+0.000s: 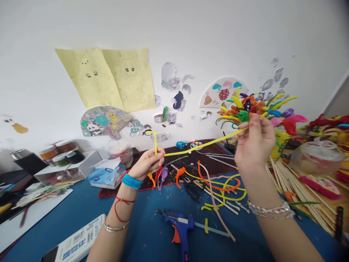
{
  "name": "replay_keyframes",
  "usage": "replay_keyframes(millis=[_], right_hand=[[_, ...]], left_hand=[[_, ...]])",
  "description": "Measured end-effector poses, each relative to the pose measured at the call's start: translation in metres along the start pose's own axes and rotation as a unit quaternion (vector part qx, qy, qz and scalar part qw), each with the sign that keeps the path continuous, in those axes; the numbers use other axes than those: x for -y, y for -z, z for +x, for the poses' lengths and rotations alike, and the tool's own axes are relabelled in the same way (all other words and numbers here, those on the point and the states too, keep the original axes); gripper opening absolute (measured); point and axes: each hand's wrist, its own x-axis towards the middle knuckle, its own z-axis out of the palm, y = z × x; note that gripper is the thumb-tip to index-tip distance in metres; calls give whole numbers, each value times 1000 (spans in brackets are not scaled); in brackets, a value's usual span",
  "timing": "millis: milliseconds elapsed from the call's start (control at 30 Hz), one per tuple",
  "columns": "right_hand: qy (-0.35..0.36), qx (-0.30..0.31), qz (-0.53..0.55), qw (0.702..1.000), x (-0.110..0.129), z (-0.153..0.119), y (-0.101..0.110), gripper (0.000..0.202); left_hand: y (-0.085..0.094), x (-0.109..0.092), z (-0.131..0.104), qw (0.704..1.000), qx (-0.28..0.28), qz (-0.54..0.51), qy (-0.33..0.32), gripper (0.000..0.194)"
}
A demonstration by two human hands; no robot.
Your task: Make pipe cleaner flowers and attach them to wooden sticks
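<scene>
Glue gun (181, 221) closest to me, on its side on the blue surface (147, 233), nozzle to the left. Beyond it: black pliers (193, 190), with loose strips (231, 189) curled to their right. Above these, both hands raised.

Left grip (148, 162): thumb and fingers pinched together, no gap I can see, on a yellow pipe cleaner (201, 147). Right grip (255, 142): pinched too, on the same piece. Key relation: the piece spans the space between, nearly straight, long axis left to right, climbing toward the right grip. At the left grip a short free length stands up, then bends over leftward; the left grip is the nearer to that end.

At my right fingertips, a colourful bunch (251, 105), apparently held there too; where the yellow piece meets it, cannot tell. Farthest: pale wall (191, 29), with yellow drawing sheets (131, 87) on the left.
</scene>
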Motion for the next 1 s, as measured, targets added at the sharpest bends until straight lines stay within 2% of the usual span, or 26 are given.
replay_keyframes(millis=[133, 233, 367, 500, 567, 733, 1000], right_hand=[[-28, 33, -7, 999, 0, -1, -1, 12], [-94, 118, -39, 988, 0, -9, -4, 16], [-132, 233, -115, 957, 0, -32, -12, 21], [-105, 355, -204, 906, 5, -65, -22, 21], [-87, 398, -219, 887, 9, -79, -26, 23], [-104, 411, -217, 879, 13, -94, -30, 12], [-181, 446, -202, 853, 1, -97, -30, 18]], left_hand=[[2, 2, 3, 996, -59, -36, -56, 17], [-1, 1, 3, 991, -92, -25, -98, 17], [-11, -5, 0, 980, -143, 61, -127, 16], [-24, -18, -10, 958, -186, 183, -116, 19], [-29, -24, -14, 946, -185, 235, -124, 18], [-30, -26, -16, 934, -176, 295, -96, 21], [-40, -17, -12, 970, -142, 174, -91, 23]])
